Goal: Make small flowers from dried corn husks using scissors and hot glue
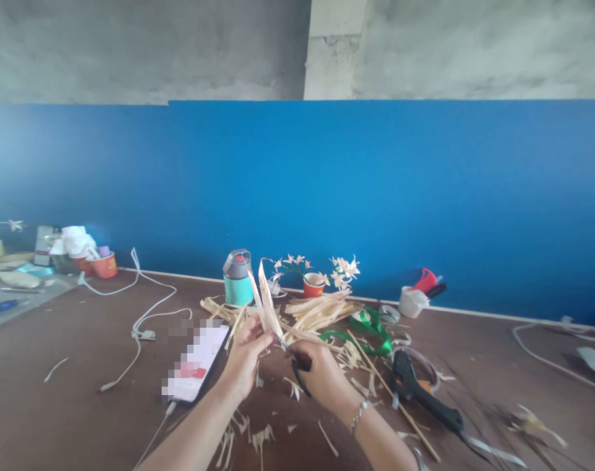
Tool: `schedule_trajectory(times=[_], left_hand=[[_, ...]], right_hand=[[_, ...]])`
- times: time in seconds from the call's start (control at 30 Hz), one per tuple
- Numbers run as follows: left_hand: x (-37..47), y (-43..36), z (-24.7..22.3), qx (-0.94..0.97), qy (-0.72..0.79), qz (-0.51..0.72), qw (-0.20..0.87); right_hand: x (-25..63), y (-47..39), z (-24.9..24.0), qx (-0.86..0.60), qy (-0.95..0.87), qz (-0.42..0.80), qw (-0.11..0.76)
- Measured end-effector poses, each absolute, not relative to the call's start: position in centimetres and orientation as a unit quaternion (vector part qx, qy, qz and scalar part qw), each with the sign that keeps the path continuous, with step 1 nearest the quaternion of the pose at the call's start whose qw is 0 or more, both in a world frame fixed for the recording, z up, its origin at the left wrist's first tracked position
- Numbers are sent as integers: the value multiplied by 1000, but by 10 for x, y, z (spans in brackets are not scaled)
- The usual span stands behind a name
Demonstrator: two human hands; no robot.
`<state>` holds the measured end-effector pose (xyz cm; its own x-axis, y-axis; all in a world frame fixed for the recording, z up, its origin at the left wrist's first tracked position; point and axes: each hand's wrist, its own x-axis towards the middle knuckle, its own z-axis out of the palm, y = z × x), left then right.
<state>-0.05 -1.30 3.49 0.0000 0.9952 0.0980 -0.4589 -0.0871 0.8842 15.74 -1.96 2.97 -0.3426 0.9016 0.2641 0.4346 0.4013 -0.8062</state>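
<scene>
Near the middle of the table, my left hand (251, 347) is closed on a pale dried husk strip (267, 297), which stands upright in two long pointed parts. My right hand (314, 369) is wrapped round black-handled scissors (302, 366), whose blades reach up to the lower part of the husk by my left fingers. Behind the hands lies a pile of dried husks (322, 311). Small husk scraps (263, 435) are scattered on the table below and between my forearms.
A phone (199, 363) lies left, a teal bottle (238, 281) behind. White flowers (345, 268) stand near a red cup (313, 286). Green ribbon (373, 330), a wooden stick (405, 412), a black glue gun (425, 399) and a white cup (413, 302) are right; white cables (139, 320) lie left.
</scene>
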Motion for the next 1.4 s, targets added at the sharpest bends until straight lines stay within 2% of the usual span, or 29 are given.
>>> schedule_trajectory(times=[0.9,1.4], left_hand=[[3,-14,26,381,337,626,591],[5,-16,28,376,336,611,610]], right_hand=[[153,-21,28,-445,-728,346,391],[151,-23,26,-425,-704,400,406]])
